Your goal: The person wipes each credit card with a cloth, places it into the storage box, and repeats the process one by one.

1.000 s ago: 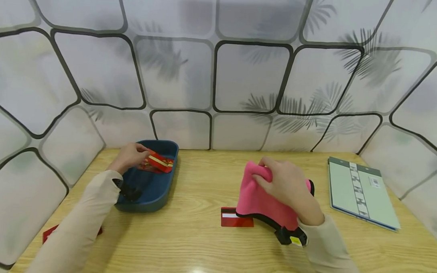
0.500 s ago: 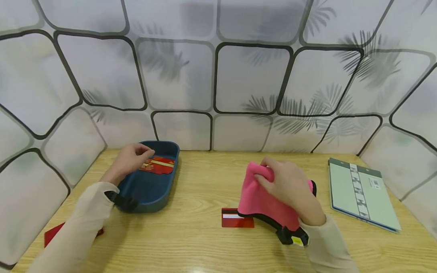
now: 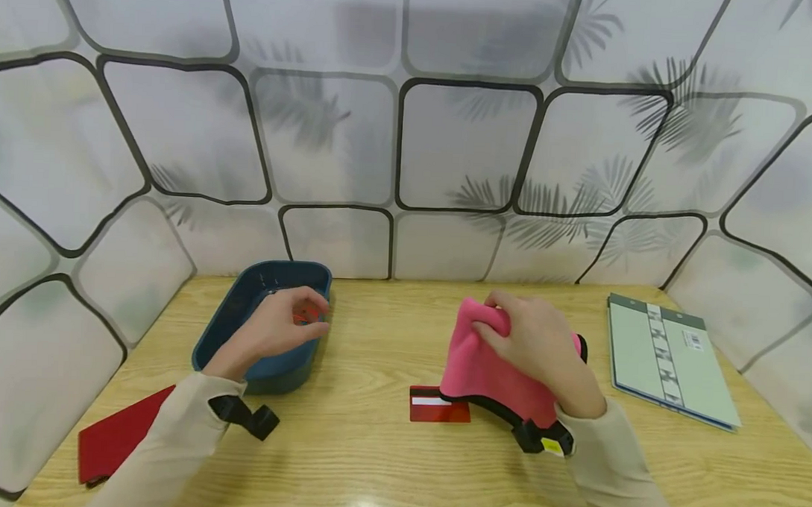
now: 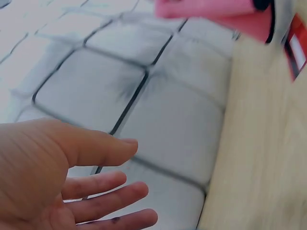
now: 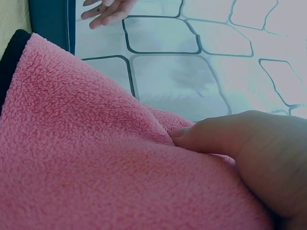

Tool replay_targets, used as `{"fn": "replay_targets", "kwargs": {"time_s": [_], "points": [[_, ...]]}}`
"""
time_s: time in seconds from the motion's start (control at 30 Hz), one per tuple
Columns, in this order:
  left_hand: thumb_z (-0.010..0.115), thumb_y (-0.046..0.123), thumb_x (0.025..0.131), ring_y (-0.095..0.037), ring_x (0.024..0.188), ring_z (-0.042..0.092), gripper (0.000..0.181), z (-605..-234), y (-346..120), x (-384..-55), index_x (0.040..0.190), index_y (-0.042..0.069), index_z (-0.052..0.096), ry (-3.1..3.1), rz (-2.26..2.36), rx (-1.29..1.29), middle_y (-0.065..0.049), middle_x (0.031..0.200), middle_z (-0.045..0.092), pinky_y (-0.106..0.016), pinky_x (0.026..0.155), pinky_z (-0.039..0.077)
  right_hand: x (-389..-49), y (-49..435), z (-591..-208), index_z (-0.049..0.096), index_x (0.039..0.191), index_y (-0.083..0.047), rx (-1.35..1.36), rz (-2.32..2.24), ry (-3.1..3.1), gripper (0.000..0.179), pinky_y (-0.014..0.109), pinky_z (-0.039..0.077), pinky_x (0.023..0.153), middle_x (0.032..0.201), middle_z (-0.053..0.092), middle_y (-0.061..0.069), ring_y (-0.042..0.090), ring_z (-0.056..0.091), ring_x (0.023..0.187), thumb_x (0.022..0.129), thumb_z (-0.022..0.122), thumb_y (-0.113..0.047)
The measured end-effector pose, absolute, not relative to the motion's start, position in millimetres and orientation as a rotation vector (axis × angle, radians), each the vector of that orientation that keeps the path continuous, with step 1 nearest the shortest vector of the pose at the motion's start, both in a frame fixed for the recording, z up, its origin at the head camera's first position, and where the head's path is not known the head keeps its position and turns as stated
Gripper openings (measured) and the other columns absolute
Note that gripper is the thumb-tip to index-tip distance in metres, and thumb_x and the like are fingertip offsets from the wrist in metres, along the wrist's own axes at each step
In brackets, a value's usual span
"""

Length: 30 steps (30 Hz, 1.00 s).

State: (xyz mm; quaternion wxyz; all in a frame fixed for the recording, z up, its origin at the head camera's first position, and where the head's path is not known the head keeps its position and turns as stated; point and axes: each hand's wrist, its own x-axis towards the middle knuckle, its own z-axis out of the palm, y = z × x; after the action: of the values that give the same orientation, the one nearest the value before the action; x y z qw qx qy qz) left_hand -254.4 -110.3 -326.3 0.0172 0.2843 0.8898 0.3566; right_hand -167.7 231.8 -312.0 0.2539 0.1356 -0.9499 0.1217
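Observation:
My right hand [image 3: 527,343] pinches the top of a pink fleece cloth [image 3: 492,376] with black edging, raising it in a fold. In the right wrist view the thumb presses into the nap of the cloth [image 5: 86,158]. Partly under its left edge lies a red card [image 3: 434,411] with a black stripe and a white strip. My left hand [image 3: 276,327] hovers over the blue bin [image 3: 222,333], its thumb and fingers apart and holding nothing, as the left wrist view also shows. The red items [image 3: 306,313] in the bin are mostly hidden behind this hand.
A red flat booklet [image 3: 120,437] lies at the left, partly behind the left sleeve. At the right rests a pale green notebook [image 3: 671,360] with a patterned band. A patterned wall covering [image 3: 463,151] encloses the wooden tabletop [image 3: 369,357] at the back and sides.
My left hand has let go of the red and gold item in the bin and moved right, towards the bin's right side. The right hand keeps its hold on the cloth.

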Motion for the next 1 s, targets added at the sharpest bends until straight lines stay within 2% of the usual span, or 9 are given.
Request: {"fn": "replay_targets", "kwargs": {"time_s": [0.17,0.33,0.5,0.67,1.0], "points": [[0.073,0.014,0.085,-0.027,0.095,0.063,0.024,-338,-84,-244,0.106,0.006,0.064,2.693,1.11,0.974,-0.011,0.105,0.066,-0.036,0.076,0.055,-167,232,-312,0.06,0.084,-0.013,0.367,0.335,-2.585,0.022,0.024,0.026,0.047,0.053,0.032,-0.006,0.011,0.035,0.048,0.081,0.077,-0.028],[0.075,0.013,0.083,-0.03,0.098,0.062,0.027,-354,-62,-238,0.107,0.006,0.064,2.595,1.079,1.047,-0.012,0.109,0.065,-0.039,0.078,0.055,-166,233,-310,0.06,0.084,-0.013,0.362,0.337,-2.601,0.022,0.024,0.025,0.047,0.053,0.032,-0.005,0.011,0.035,0.048,0.082,0.076,-0.028],[0.075,0.012,0.081,-0.03,0.102,0.06,0.034,-367,-45,-238,0.111,0.003,0.062,2.489,1.04,1.126,-0.015,0.113,0.063,-0.038,0.081,0.053,-166,237,-308,0.061,0.085,-0.013,0.375,0.32,-2.588,0.023,0.024,0.026,0.047,0.053,0.034,-0.005,0.011,0.035,0.048,0.081,0.077,-0.028],[0.08,0.01,0.075,-0.031,0.098,0.062,0.04,-381,-29,-236,0.109,0.0,0.062,2.473,1.005,1.108,-0.014,0.11,0.065,-0.036,0.081,0.053,-166,239,-307,0.061,0.086,-0.013,0.389,0.308,-2.564,0.023,0.024,0.027,0.047,0.053,0.036,-0.005,0.011,0.037,0.048,0.08,0.077,-0.028],[0.093,0.026,0.058,-0.023,0.094,0.055,0.061,-400,0,-227,0.105,0.0,0.063,2.572,0.844,1.102,-0.01,0.102,0.062,-0.039,0.085,0.05,-167,241,-308,0.061,0.084,-0.013,0.402,0.303,-2.536,0.023,0.024,0.027,0.047,0.052,0.036,-0.006,0.01,0.037,0.048,0.079,0.078,-0.028]]}}
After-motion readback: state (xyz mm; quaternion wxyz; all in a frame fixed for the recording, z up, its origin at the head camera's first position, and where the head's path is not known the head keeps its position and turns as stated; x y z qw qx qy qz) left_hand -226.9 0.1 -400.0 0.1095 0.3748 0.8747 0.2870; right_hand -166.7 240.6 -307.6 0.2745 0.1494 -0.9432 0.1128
